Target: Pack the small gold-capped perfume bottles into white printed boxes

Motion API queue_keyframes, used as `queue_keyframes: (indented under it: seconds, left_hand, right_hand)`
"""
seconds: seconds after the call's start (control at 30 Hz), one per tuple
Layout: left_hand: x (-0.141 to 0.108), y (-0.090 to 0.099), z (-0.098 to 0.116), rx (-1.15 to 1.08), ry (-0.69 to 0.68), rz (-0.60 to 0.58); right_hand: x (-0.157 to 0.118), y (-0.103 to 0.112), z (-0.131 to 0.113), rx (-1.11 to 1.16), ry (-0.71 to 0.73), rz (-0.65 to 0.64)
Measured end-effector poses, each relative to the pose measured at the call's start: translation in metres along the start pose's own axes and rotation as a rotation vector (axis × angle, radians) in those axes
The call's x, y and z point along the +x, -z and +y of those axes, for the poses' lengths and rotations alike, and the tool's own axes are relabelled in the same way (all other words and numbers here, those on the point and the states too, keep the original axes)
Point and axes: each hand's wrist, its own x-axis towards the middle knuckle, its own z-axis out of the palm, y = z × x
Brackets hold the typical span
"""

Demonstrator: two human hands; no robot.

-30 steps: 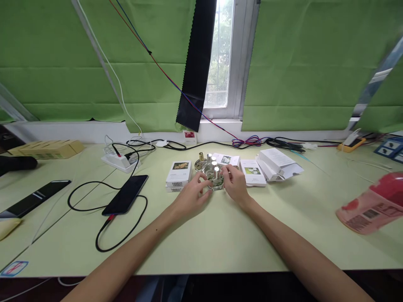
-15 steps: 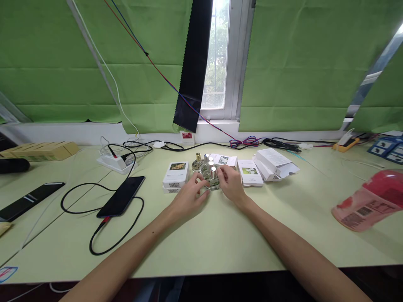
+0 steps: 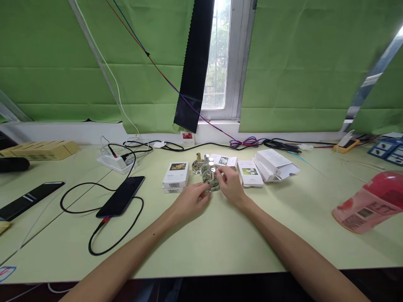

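Observation:
Several small clear glass perfume bottles stand in a row leading away from me, in the middle of the table. The nearest perfume bottle (image 3: 214, 183) has a silver cap and sits between my hands. My left hand (image 3: 192, 200) has its fingers drawn together against the lower left side of this bottle. My right hand (image 3: 231, 183) grips it from the right, near the cap, with fingers bent; its fingertips are partly hidden. At the back of the row is a round bottle with a gold cap (image 3: 198, 157). White boxes with a picture (image 3: 175, 175) are stacked left of the bottles.
Right of the bottles lie a white box with a green picture (image 3: 251, 173) and opened white cartons (image 3: 273, 163). A phone (image 3: 121, 197) with a looped cable and a power strip (image 3: 116, 161) are on the left. A pink container (image 3: 367, 203) lies at right.
My left hand has come down and its spread fingers have drawn together at the nearest bottle's lower left. My right hand stays almost where it was.

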Motion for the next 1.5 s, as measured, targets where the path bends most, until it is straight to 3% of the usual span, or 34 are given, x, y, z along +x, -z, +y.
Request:
queue_keyframes:
  seconds: [0.27, 0.43, 0.63, 0.87, 1.17, 1.27, 1.5]
  left_hand:
    - [-0.002, 0.001, 0.006, -0.038, -0.048, -0.082]
    - [-0.004, 0.0, 0.006, -0.045, -0.089, -0.089]
    - [-0.005, -0.001, 0.008, -0.047, -0.112, -0.077]
    - [-0.006, -0.002, 0.006, -0.027, -0.114, -0.079]
    - [-0.006, -0.002, 0.008, -0.024, -0.122, -0.083]
    - [-0.006, -0.002, 0.006, -0.02, -0.127, -0.086]
    - [-0.007, -0.002, 0.006, -0.006, -0.125, -0.095]
  right_hand:
    - [0.004, 0.009, 0.009, -0.247, -0.167, 0.085]
    - [0.007, 0.017, 0.01, -0.501, -0.306, -0.04]
    - [0.004, 0.015, 0.005, -0.588, -0.404, -0.157]
    - [0.003, 0.011, 0.018, -0.496, -0.41, -0.225]
    - [0.001, 0.009, 0.031, -0.207, -0.452, -0.142]
    - [0.001, 0.01, 0.027, -0.058, -0.531, -0.079]
    - [0.006, 0.016, 0.009, 0.077, -0.499, 0.208]
